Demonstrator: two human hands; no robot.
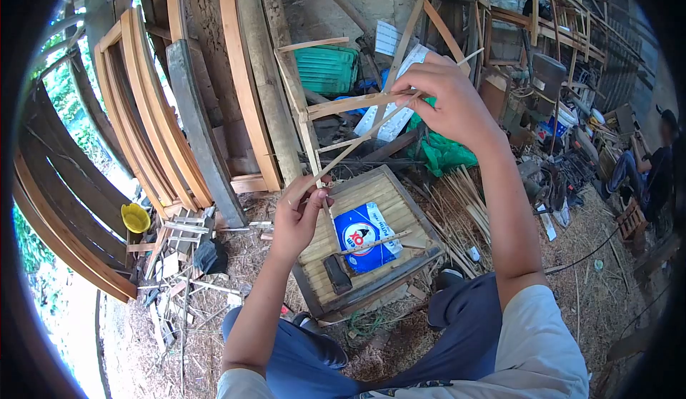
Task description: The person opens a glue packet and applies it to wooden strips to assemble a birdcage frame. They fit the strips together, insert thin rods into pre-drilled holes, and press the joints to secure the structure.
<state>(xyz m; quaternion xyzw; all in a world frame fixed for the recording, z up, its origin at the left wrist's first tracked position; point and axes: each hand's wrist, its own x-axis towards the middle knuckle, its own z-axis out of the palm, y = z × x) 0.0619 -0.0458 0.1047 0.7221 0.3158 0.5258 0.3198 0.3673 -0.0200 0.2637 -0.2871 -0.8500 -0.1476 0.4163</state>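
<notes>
A thin wooden strip [363, 139] slants up to the right between my hands. My left hand [301, 217] pinches its lower end, beside the upright of a light wooden frame [304, 117]. Higher up, the fingers of my right hand [446, 99] close round the same strip, near the end of the frame's crosspiece. Below my hands stands a low bamboo-slat bench [386, 192] with a dark border. On it lie a blue printed plastic bag [366, 252], a dark block-like object [337, 274] and a thin stick [375, 245].
Curved wooden frames [132, 106] lean at the left, near a yellow bowl [135, 217]. Behind are a green crate [325, 69] and green plastic [439, 149]. Split bamboo strips [461, 199] lie right of the bench. Another person [654, 160] sits at far right. Shavings cover the ground.
</notes>
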